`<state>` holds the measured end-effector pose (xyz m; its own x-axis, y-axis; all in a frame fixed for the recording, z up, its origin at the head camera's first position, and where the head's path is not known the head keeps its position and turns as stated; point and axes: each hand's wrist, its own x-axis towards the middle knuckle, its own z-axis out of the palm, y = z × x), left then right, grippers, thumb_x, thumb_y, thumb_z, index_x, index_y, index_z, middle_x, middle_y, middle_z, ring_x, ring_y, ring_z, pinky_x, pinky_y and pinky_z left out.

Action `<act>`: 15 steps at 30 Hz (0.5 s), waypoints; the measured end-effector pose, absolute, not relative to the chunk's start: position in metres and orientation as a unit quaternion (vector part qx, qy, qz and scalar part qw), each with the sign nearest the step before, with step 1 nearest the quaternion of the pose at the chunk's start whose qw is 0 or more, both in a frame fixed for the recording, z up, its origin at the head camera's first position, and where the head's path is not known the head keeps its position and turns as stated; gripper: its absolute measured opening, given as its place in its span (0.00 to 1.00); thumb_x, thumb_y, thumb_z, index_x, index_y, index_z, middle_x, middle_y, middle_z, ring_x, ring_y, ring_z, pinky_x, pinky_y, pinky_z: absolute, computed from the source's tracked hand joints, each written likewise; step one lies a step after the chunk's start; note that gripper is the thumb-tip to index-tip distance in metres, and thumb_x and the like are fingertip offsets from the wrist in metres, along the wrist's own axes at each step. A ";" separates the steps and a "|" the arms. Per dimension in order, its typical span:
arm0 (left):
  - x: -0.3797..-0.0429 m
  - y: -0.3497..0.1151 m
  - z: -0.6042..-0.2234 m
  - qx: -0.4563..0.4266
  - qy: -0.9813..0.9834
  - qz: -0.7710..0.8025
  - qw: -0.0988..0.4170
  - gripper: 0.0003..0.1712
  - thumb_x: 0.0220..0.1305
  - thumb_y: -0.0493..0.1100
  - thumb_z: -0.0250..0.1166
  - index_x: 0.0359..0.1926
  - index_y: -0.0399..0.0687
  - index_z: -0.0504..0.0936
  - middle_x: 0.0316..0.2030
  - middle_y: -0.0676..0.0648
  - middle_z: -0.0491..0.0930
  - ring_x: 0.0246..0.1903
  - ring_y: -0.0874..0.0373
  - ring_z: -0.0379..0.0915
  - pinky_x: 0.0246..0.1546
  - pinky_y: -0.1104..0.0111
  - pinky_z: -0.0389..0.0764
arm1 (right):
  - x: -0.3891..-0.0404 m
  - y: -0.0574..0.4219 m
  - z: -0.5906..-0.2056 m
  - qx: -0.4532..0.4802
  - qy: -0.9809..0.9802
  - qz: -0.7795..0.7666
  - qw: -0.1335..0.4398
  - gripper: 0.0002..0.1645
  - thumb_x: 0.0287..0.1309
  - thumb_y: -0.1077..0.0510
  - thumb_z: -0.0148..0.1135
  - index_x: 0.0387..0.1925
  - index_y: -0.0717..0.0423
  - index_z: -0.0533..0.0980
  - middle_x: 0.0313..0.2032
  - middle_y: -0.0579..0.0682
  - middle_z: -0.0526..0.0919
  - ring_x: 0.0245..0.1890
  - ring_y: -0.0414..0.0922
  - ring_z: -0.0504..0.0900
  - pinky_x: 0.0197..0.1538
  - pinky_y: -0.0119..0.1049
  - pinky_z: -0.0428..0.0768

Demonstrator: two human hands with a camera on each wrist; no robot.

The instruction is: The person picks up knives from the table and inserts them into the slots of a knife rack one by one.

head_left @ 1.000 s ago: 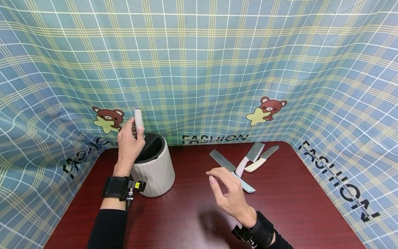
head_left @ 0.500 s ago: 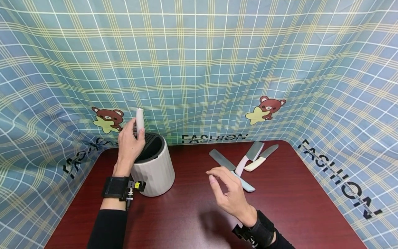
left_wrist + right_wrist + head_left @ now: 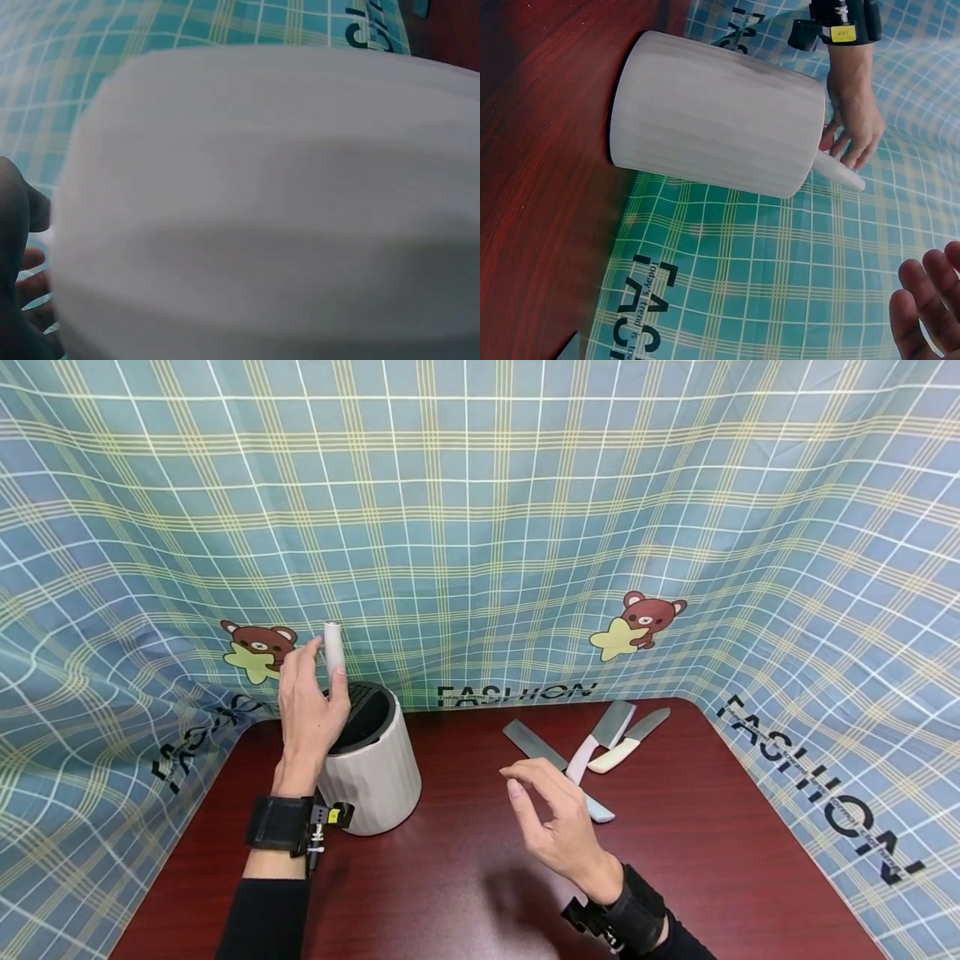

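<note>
- Over the near part of the dark red wood-grain table (image 3: 442, 868), right of its middle, the bare right hand (image 3: 558, 822) is held raised, fingers softly bent, thumb and forefinger well apart; it has hold of nothing.
- Just beyond it, partly hidden by it, lies a light-blue-handled knife with a grey, square-ended blade (image 3: 535, 743), the blade pointing toward the far edge.
- Near the table's left edge, toward the far left corner, a white, ribbed, cylindrical knife holder (image 3: 375, 789) stands upright, with a black rim and a black slotted insert (image 3: 365, 695).
- At its mouth is the bare left hand (image 3: 309, 714), fingers loose and fairly straight, thumb apart from them, around a smooth white handle (image 3: 333, 647); whether any finger touches it cannot be told.
- That handle rises from the holder's mouth, slightly tilted; whatever is below is hidden.
- Toward the far right corner lie a pink-handled grey cleaver (image 3: 602, 735) and, just beside it, a cream-handled grey knife (image 3: 632, 743).
- Past the far edge hangs blue-green plaid cloth (image 3: 465, 527) with brown bears and black lettering.
</note>
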<state>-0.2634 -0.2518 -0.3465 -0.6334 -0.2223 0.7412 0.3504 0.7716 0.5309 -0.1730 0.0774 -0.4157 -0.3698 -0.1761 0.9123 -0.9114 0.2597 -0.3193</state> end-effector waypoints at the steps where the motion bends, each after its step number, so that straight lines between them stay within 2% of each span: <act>1: -0.262 -0.249 -0.345 -0.044 -0.832 -0.334 0.440 0.29 0.71 0.41 0.60 0.70 0.39 0.71 0.62 0.30 0.73 0.59 0.34 0.68 0.61 0.43 0.68 | -0.173 0.078 -0.415 0.395 -0.687 0.461 0.399 0.18 0.58 0.72 0.61 0.49 0.58 0.82 0.40 0.54 0.85 0.41 0.43 0.83 0.47 0.27 0.79; 8: -0.242 -0.221 -0.334 -0.097 -0.776 -0.312 0.539 0.25 0.69 0.40 0.59 0.64 0.38 0.76 0.57 0.31 0.77 0.53 0.33 0.70 0.55 0.43 0.70 | -0.173 0.080 -0.413 0.388 -0.692 0.458 0.401 0.16 0.59 0.71 0.62 0.48 0.59 0.82 0.41 0.53 0.86 0.42 0.44 0.84 0.49 0.26 0.79; 15: -0.218 -0.182 -0.327 -0.161 -0.757 -0.278 0.569 0.24 0.67 0.41 0.60 0.62 0.36 0.78 0.54 0.32 0.80 0.53 0.35 0.74 0.58 0.47 0.72 | -0.174 0.082 -0.412 0.383 -0.695 0.457 0.403 0.15 0.59 0.70 0.62 0.48 0.60 0.82 0.41 0.54 0.86 0.43 0.43 0.84 0.50 0.26 0.79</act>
